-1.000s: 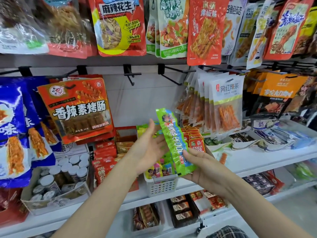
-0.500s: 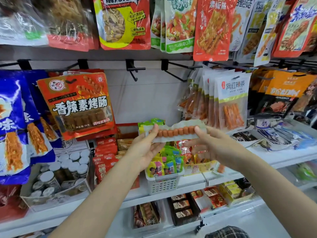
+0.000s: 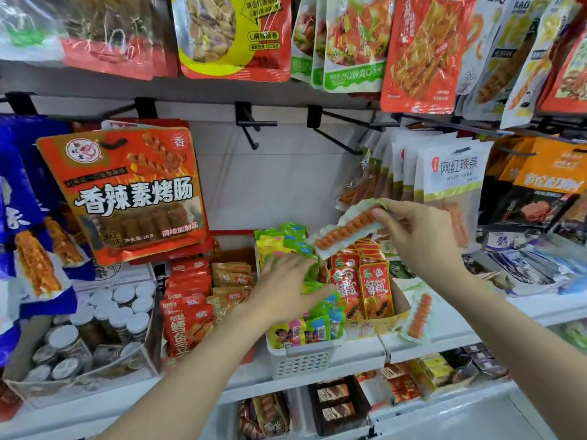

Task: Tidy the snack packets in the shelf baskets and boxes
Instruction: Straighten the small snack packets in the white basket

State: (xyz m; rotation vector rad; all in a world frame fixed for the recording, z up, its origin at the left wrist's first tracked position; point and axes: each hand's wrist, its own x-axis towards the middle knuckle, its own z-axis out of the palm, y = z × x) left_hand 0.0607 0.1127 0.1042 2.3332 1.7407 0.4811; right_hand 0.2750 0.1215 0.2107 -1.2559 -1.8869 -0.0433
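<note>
Scanning from the white basket [image 3: 301, 360], our landmark, we list things left to right.
Jar box [image 3: 79, 341]: we see it well left of the white basket, holding white-lidded jars.
Red packets [image 3: 187, 300]: we find them just left of the basket, standing in rows.
Left hand [image 3: 282, 293]: we rest it over the green packets [image 3: 313, 315] in the basket, fingers spread and fairly straight, gripping nothing that we can see.
Yellow box [image 3: 378, 325]: it touches the basket's right side and holds red-orange packets.
Sausage strip [image 3: 346, 228]: we hold it tilted, above and right of the basket.
Right hand [image 3: 422, 236]: our thumb and fingers pinch the strip's upper end.
Loose strip [image 3: 417, 315]: it lies right of the yellow box, on the shelf.
</note>
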